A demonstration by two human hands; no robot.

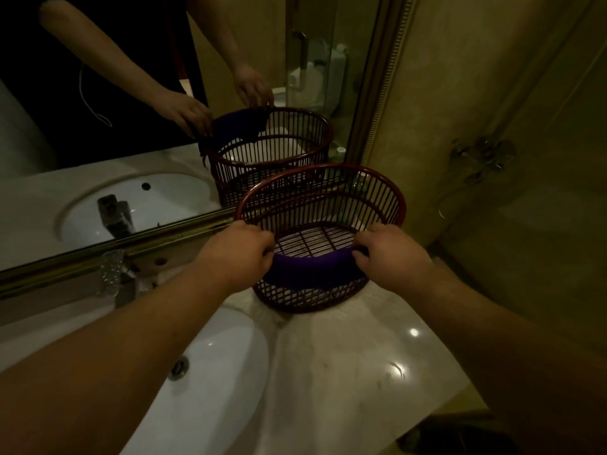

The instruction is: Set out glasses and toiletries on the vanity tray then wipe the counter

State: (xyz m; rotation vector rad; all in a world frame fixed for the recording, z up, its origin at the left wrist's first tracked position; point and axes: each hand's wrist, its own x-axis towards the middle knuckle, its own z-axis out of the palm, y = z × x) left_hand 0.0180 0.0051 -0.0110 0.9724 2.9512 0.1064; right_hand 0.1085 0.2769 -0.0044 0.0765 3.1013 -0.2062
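Note:
A dark red slatted basket point(377, 188) stands on the marble counter point(354, 366) right of the sink, against the mirror. A purple cloth point(312, 267) hangs over its near rim. My left hand point(243, 254) grips the cloth's left end at the rim. At the right end of the cloth my right hand point(391, 254) holds it the same way. The inside of the basket shows only its slatted floor. No glasses or toiletries are visible.
A white oval sink point(213, 362) lies to the left, with a chrome tap point(118, 280) behind it. The gold-framed mirror point(108, 251) reflects the basket and a person's arms. A glass shower wall point(525, 159) closes the right side. The counter's edge runs at bottom right.

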